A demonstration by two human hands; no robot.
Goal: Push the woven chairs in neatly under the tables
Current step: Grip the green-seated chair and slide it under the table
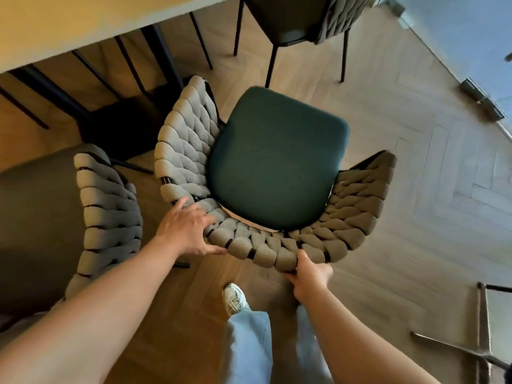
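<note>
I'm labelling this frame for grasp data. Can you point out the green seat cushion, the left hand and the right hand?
green seat cushion (277, 159): head view, middle of the cushion top.
left hand (185, 231): head view, back of the hand.
right hand (310, 275): head view, back of the hand.

woven chair (277, 173) | grey weave, green seat | upright, beside table (69, 26)

Bare forearms, light blue jeans (249, 345), pale grey-white sneaker (234, 299)
</note>
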